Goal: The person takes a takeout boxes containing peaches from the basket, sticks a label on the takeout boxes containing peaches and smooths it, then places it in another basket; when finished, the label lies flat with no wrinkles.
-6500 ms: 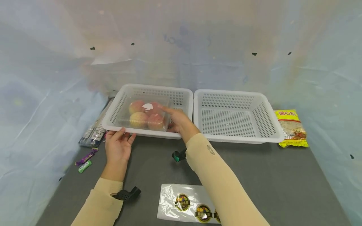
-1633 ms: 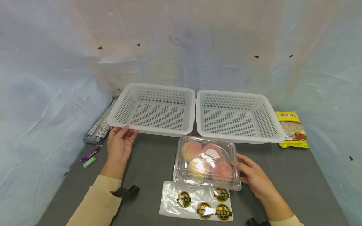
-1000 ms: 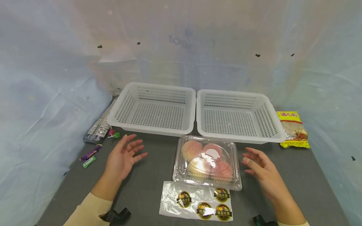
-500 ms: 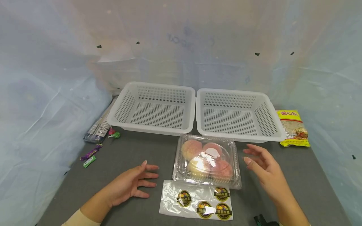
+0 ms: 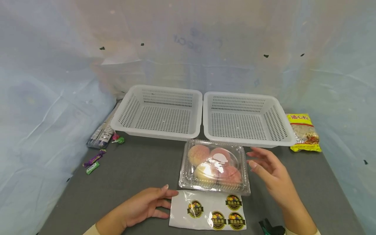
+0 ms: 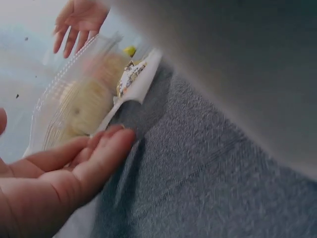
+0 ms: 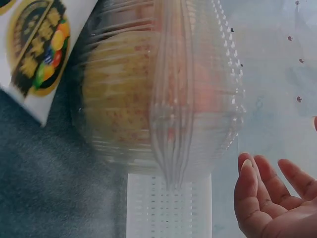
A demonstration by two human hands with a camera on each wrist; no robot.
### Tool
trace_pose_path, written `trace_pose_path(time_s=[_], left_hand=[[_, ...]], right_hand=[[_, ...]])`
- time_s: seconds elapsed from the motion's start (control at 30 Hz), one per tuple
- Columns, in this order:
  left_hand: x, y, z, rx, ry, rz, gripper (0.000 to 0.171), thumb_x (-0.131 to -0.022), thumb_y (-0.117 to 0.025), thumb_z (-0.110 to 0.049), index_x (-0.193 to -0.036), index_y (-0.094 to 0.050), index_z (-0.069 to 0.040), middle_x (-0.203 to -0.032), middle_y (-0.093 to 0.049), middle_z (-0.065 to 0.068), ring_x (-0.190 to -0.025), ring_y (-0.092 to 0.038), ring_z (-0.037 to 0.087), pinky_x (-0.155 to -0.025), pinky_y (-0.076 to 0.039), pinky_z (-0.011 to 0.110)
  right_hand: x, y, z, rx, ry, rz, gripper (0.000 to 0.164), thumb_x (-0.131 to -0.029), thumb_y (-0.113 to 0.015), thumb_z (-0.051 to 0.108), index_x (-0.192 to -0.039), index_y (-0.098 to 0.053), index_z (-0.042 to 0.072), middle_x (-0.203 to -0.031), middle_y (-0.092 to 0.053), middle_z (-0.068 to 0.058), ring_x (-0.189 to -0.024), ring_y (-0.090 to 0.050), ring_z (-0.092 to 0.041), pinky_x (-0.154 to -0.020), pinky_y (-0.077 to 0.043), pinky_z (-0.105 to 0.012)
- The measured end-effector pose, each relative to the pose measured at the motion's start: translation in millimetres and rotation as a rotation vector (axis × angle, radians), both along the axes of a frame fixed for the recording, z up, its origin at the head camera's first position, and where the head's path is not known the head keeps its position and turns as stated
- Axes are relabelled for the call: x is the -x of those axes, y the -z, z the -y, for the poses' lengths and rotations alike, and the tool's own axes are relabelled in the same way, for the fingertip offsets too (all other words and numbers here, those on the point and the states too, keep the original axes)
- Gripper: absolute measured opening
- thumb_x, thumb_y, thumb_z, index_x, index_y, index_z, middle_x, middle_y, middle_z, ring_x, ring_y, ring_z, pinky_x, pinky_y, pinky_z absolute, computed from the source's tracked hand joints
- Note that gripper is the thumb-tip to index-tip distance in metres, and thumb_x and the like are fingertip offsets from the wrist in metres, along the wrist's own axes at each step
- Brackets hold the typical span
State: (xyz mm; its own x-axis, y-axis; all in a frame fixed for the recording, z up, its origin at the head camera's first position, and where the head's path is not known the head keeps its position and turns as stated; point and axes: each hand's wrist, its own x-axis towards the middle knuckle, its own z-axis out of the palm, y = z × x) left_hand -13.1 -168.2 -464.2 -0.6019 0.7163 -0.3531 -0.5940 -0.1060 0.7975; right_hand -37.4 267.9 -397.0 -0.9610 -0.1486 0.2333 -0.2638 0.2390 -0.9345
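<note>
A clear plastic clamshell box [image 5: 214, 168] of several peaches [image 5: 198, 155] lies on the dark table, its lid down and a white label [image 5: 220, 158] on top. Directly in front of it is a white sheet of round fruit stickers [image 5: 195, 209]. My left hand [image 5: 144, 205] has its fingertips at the sheet's left edge, fingers extended; the left wrist view shows that edge [image 6: 131, 94] bent up off the table. To the right of the box, my right hand [image 5: 273, 173] has loosely bent fingers close to its side and holds nothing.
Two white perforated baskets [image 5: 164, 119] stand side by side behind the box. A yellow bag of pasta [image 5: 305, 133] is at the right. On the left lie a dark package [image 5: 101, 135], lollipops [image 5: 118, 139], a purple candy [image 5: 94, 159] and a green candy [image 5: 92, 168].
The peach box came out of the left basket onto the table. My left hand left the basket rim for the sticker sheet, which has shifted slightly right. My right hand let go of the box.
</note>
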Motion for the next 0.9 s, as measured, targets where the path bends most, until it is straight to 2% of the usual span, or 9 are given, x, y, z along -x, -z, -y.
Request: trace_pose_path(time_s=[0.17, 0.3, 0.4, 0.57, 0.63, 0.73, 0.8, 0.9], left_hand=[[-6.3, -1.8, -6, -0.046, 0.051, -0.081, 0.054, -0.119, -0.048, -0.026, -0.153, -0.050, 0.016, -0.157, -0.050, 0.026, -0.130, -0.061, 0.035, -0.100, -0.058, 0.052], [-10.9, -9.6, -16, -0.007, 0.059, -0.199, 0.044, -0.113, -0.059, -0.015, -0.149, -0.059, 0.010, -0.159, -0.047, 0.021, -0.130, -0.059, 0.030, -0.099, -0.058, 0.050], [-12.5, -16.4, -24, -0.013, 0.068, -0.283, 0.042, -0.111, -0.064, -0.011, -0.148, -0.062, 0.007, -0.156, -0.047, 0.019, -0.126, -0.060, 0.025, -0.100, -0.059, 0.046], [-10.3, -24.6, -35, -0.166, 0.107, -0.386, 0.042, -0.111, -0.063, -0.004, -0.150, -0.059, 0.009, -0.152, -0.048, 0.020, -0.127, -0.062, 0.024, -0.101, -0.057, 0.039], [-7.8, -28.7, -37, -0.173, 0.107, -0.416, 0.041, -0.111, -0.063, -0.005, -0.150, -0.060, 0.008, -0.150, -0.050, 0.019, -0.127, -0.060, 0.022, -0.101, -0.057, 0.036], [-3.0, -34.3, -39, -0.154, 0.055, -0.461, 0.039, -0.109, -0.066, -0.005, -0.147, -0.064, 0.006, -0.149, -0.052, 0.018, -0.123, -0.059, 0.020, -0.097, -0.056, 0.030], [0.7, -38.2, -41, -0.149, -0.009, -0.497, 0.037, -0.107, -0.067, -0.001, -0.143, -0.066, 0.009, -0.147, -0.055, 0.020, -0.120, -0.061, 0.019, -0.093, -0.056, 0.028], [6.6, -40.6, -45, -0.190, -0.114, -0.551, 0.034, -0.103, -0.067, 0.009, -0.136, -0.067, 0.014, -0.143, -0.058, 0.025, -0.120, -0.066, 0.022, -0.091, -0.059, 0.029]], right_hand=[[2.7, -2.6, 5, 0.043, -0.017, 0.000, 0.046, -0.110, -0.057, -0.008, -0.155, -0.049, -0.005, -0.141, -0.060, -0.025, -0.122, -0.067, -0.024, -0.092, -0.057, -0.026], [5.6, -6.7, 8, 0.084, -0.046, -0.028, 0.046, -0.109, -0.056, -0.010, -0.154, -0.048, -0.008, -0.140, -0.061, -0.021, -0.121, -0.067, -0.023, -0.092, -0.057, -0.025], [7.7, -9.9, 10, 0.124, -0.063, -0.048, 0.047, -0.108, -0.055, -0.012, -0.154, -0.048, -0.008, -0.139, -0.062, -0.020, -0.121, -0.068, -0.024, -0.092, -0.057, -0.026], [10.3, -15.6, 15, 0.174, -0.055, -0.057, 0.048, -0.108, -0.053, -0.014, -0.155, -0.050, -0.006, -0.138, -0.061, -0.025, -0.122, -0.068, -0.027, -0.093, -0.057, -0.028], [11.6, -18.5, 17, 0.190, -0.051, -0.063, 0.047, -0.108, -0.053, -0.014, -0.154, -0.050, -0.007, -0.138, -0.062, -0.025, -0.121, -0.069, -0.028, -0.093, -0.058, -0.029], [14.4, -23.4, 20, 0.208, -0.057, -0.082, 0.047, -0.108, -0.052, -0.015, -0.154, -0.051, -0.007, -0.138, -0.062, -0.026, -0.120, -0.069, -0.028, -0.092, -0.058, -0.029], [16.2, -26.5, 21, 0.216, -0.066, -0.091, 0.047, -0.108, -0.052, -0.015, -0.154, -0.050, -0.008, -0.139, -0.061, -0.026, -0.121, -0.069, -0.027, -0.092, -0.058, -0.029], [18.6, -30.6, 22, 0.218, -0.075, -0.096, 0.047, -0.108, -0.051, -0.016, -0.154, -0.050, -0.008, -0.141, -0.061, -0.025, -0.121, -0.068, -0.026, -0.093, -0.057, -0.029]])
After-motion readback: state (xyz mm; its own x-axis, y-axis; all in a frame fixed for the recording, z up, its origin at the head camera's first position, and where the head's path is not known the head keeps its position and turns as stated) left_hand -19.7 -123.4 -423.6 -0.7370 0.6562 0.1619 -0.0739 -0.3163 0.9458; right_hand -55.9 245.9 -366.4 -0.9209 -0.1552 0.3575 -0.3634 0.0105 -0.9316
